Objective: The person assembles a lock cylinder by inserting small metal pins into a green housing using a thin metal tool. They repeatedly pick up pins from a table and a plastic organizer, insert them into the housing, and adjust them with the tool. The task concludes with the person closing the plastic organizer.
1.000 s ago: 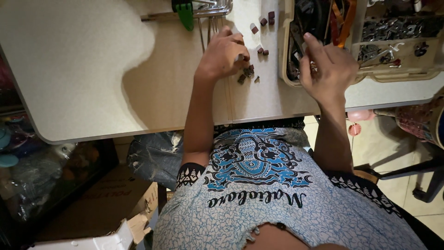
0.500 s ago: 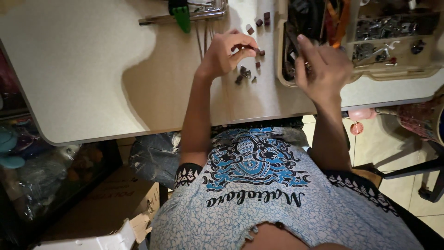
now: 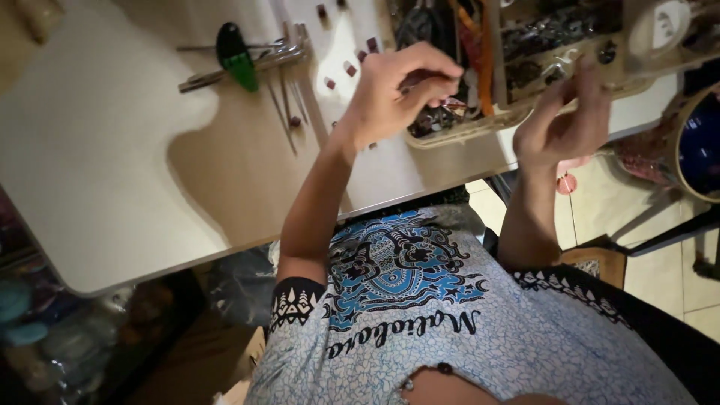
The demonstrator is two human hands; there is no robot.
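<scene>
My left hand (image 3: 401,94) hovers over the near left corner of a beige compartment tray (image 3: 469,133), fingers pinched together on what looks like a small dark piece. Several small dark red pieces (image 3: 350,70) lie loose on the white table (image 3: 112,150) just left of that hand. My right hand (image 3: 562,120) is raised above the tray's near edge, fingers apart and pointing up, with nothing visibly in it. The tray holds dark small parts and orange-handled tools.
A green-handled tool (image 3: 234,51) and thin metal rods (image 3: 286,101) lie on the table at the upper left. A round blue-lined basket (image 3: 697,146) stands off the table's right end. The table's edge runs just in front of my patterned shirt.
My left hand has lifted off the loose pieces on the table and moved right to the tray with its fingers pinched. My right hand has turned from flat to fingers upright.
</scene>
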